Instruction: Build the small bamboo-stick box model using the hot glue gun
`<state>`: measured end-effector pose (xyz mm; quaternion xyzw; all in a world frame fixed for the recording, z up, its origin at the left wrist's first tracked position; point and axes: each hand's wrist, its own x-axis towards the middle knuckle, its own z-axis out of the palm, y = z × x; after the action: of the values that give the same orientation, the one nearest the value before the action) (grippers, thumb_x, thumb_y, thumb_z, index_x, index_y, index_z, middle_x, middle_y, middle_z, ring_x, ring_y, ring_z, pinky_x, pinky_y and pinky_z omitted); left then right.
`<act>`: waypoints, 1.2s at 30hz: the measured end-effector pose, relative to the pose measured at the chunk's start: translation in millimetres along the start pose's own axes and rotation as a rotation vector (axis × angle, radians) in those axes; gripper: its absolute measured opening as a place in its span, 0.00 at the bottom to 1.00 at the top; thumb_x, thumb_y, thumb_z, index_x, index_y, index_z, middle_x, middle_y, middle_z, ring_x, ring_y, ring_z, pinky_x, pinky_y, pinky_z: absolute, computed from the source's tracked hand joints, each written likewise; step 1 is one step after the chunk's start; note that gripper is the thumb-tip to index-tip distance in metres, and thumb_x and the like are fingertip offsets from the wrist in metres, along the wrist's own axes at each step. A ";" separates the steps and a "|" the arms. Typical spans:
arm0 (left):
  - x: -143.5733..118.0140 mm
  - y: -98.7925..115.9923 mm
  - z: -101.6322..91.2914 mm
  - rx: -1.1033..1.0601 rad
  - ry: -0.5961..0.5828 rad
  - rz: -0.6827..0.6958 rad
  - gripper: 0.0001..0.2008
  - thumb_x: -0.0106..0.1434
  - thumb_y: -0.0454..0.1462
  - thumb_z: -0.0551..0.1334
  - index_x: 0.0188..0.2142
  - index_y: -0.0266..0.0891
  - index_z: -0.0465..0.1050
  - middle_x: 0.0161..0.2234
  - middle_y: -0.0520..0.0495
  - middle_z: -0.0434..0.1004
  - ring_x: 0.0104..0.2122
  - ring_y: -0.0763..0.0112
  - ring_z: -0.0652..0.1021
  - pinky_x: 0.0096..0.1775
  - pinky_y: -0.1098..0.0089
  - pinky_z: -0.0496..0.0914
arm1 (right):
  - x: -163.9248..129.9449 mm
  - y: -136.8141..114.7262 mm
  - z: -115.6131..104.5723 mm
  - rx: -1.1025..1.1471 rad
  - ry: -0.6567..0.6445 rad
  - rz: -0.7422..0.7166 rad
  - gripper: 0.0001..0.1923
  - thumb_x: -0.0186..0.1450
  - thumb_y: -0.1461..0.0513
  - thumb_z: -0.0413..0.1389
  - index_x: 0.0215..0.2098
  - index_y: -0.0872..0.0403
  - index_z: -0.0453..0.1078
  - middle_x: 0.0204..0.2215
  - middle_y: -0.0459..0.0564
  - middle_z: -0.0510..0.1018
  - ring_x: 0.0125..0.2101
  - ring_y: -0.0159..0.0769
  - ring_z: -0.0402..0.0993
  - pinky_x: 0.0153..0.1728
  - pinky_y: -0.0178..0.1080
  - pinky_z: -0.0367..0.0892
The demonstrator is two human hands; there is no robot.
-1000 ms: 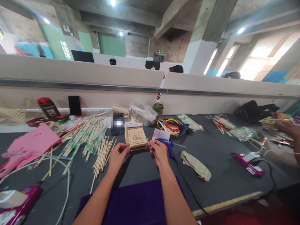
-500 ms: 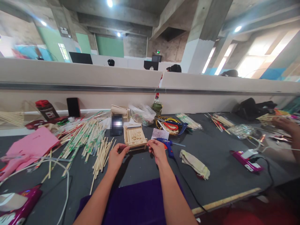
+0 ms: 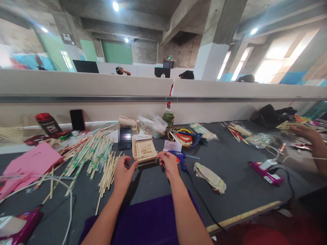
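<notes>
A small box-like frame built of wooden sticks [image 3: 139,144] stands on the dark table in front of me, with small pale pieces on its slatted top. My right hand [image 3: 168,165] is closed in a pinch at the frame's front right corner, on the end of a thin wooden stick [image 3: 146,156] lying across the front. Just off the front left corner, my left hand [image 3: 123,173] has its thumb and fingers apart and holds nothing. A blue glue gun [image 3: 182,160] lies right beside my right hand, partly behind it.
Loose sticks [image 3: 108,173] and green-wrapped chopsticks [image 3: 95,149] spread at left, near pink sheets [image 3: 33,161]. A phone [image 3: 124,144] stands behind the frame. At right lie a glove [image 3: 211,177], a purple power strip [image 3: 265,173] and another person's hand [image 3: 304,132].
My left hand has let go of the front left corner, drawing back to the left with fingers spread. My right hand keeps its pinch. The whole view has shifted slightly.
</notes>
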<state>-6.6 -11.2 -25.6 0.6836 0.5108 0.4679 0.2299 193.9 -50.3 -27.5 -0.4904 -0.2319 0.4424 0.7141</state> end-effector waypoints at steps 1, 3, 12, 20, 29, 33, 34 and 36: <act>0.4 5.7 -3.9 0.089 0.062 0.092 0.17 0.57 0.47 0.64 0.40 0.40 0.69 0.37 0.45 0.72 0.34 0.61 0.74 0.37 0.62 0.70 | 0.2 -0.6 0.2 0.002 0.000 0.002 0.15 0.44 0.55 0.67 0.25 0.57 0.72 0.20 0.46 0.75 0.17 0.24 0.63 0.16 0.27 0.58; 5.2 18.4 -11.5 0.250 0.120 0.285 0.15 0.60 0.44 0.62 0.44 0.40 0.69 0.44 0.40 0.72 0.44 0.55 0.73 0.45 0.56 0.69 | 0.3 -1.6 0.6 0.006 -0.005 0.004 0.15 0.44 0.55 0.67 0.24 0.57 0.72 0.20 0.46 0.75 0.17 0.24 0.63 0.16 0.27 0.58; 50.9 36.4 -6.7 0.504 -0.402 0.670 0.21 0.61 0.32 0.59 0.55 0.41 0.66 0.38 0.47 0.81 0.44 0.59 0.77 0.62 0.47 0.52 | 0.6 -3.9 4.5 0.020 -0.006 -0.018 0.16 0.45 0.54 0.66 0.25 0.57 0.72 0.18 0.45 0.75 0.16 0.25 0.62 0.14 0.28 0.57; 47.0 15.7 0.0 0.339 -0.362 0.561 0.22 0.61 0.35 0.58 0.55 0.42 0.66 0.37 0.47 0.80 0.44 0.59 0.78 0.60 0.52 0.60 | -2.8 -5.8 6.1 0.027 -0.010 -0.003 0.15 0.46 0.55 0.66 0.26 0.57 0.72 0.20 0.45 0.75 0.17 0.24 0.63 0.16 0.28 0.58; 46.1 19.3 -8.7 0.182 -0.385 0.462 0.19 0.63 0.40 0.57 0.53 0.43 0.68 0.35 0.49 0.79 0.46 0.60 0.78 0.61 0.54 0.59 | -4.8 -6.7 6.2 0.020 -0.019 0.016 0.16 0.45 0.55 0.67 0.27 0.56 0.72 0.21 0.45 0.75 0.17 0.24 0.63 0.16 0.27 0.58; 44.6 22.8 -11.0 0.170 -0.392 0.463 0.18 0.64 0.40 0.54 0.52 0.42 0.70 0.34 0.48 0.79 0.47 0.60 0.77 0.61 0.55 0.59 | -3.7 -6.0 6.1 0.010 -0.022 0.006 0.17 0.46 0.55 0.68 0.27 0.57 0.72 0.20 0.45 0.75 0.17 0.24 0.63 0.16 0.27 0.58; 44.4 23.0 -11.3 0.170 -0.393 0.463 0.17 0.64 0.40 0.54 0.52 0.42 0.70 0.34 0.48 0.79 0.47 0.60 0.77 0.61 0.55 0.59 | -3.6 -6.1 6.4 0.009 -0.022 0.001 0.17 0.46 0.55 0.67 0.27 0.57 0.72 0.21 0.45 0.75 0.18 0.24 0.63 0.16 0.27 0.58; 44.2 22.4 -11.5 0.173 -0.399 0.466 0.17 0.65 0.40 0.55 0.51 0.41 0.71 0.35 0.48 0.80 0.47 0.60 0.77 0.61 0.55 0.58 | -3.5 -6.8 7.3 0.009 -0.020 -0.016 0.17 0.46 0.54 0.67 0.27 0.57 0.72 0.21 0.45 0.75 0.18 0.24 0.63 0.16 0.27 0.59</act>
<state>-4.0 18.9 15.3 0.8776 0.3230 0.3195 0.1533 189.2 -50.5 -18.0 -0.4808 -0.2408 0.4425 0.7177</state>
